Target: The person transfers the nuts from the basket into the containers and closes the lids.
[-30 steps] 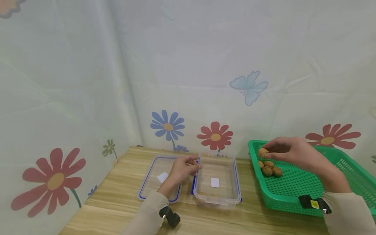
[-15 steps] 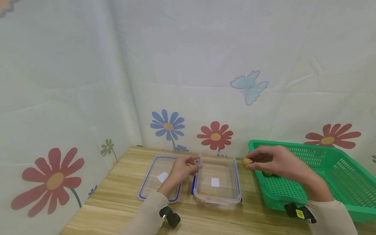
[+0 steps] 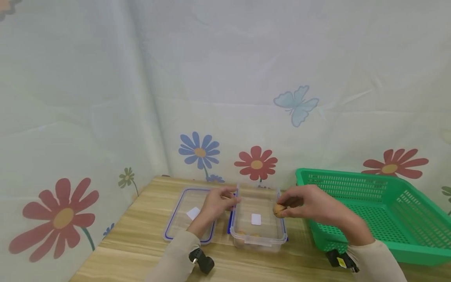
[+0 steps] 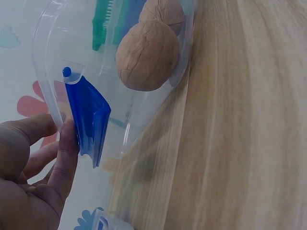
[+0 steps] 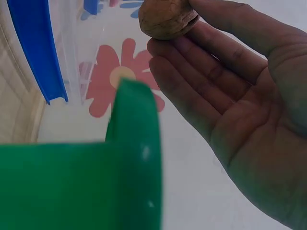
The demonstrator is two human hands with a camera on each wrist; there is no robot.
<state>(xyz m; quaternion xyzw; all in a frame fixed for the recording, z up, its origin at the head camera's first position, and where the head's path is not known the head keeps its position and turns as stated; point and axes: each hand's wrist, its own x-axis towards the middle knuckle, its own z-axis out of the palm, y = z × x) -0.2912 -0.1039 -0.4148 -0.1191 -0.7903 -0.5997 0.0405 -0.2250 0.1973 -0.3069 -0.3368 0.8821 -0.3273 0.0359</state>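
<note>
A walnut [image 3: 279,210] is pinched between the thumb and fingertips of my right hand [image 3: 311,203], over the right rim of a clear plastic container [image 3: 258,244]. The right wrist view shows the same walnut [image 5: 165,19] at the fingertips, above the palm. My left hand [image 3: 216,203] holds the container's left rim; in the left wrist view, thumb and fingers [image 4: 67,153] pinch it beside a blue side latch [image 4: 88,115]. Walnuts [image 4: 148,55] lie inside the container at its near end. A white label [image 3: 256,219] shows in the container's middle.
A clear lid [image 3: 172,231] with a blue seal lies left of the container, a white label on it. At the right stands a green perforated basket [image 3: 373,176], part of it hidden behind my right hand and arm. A flowered curtain [image 3: 225,78] hangs behind the wooden table [image 3: 137,219].
My right hand has carried the walnut left, from above the green basket to the container's right rim. My left hand has stayed at the container's left rim.
</note>
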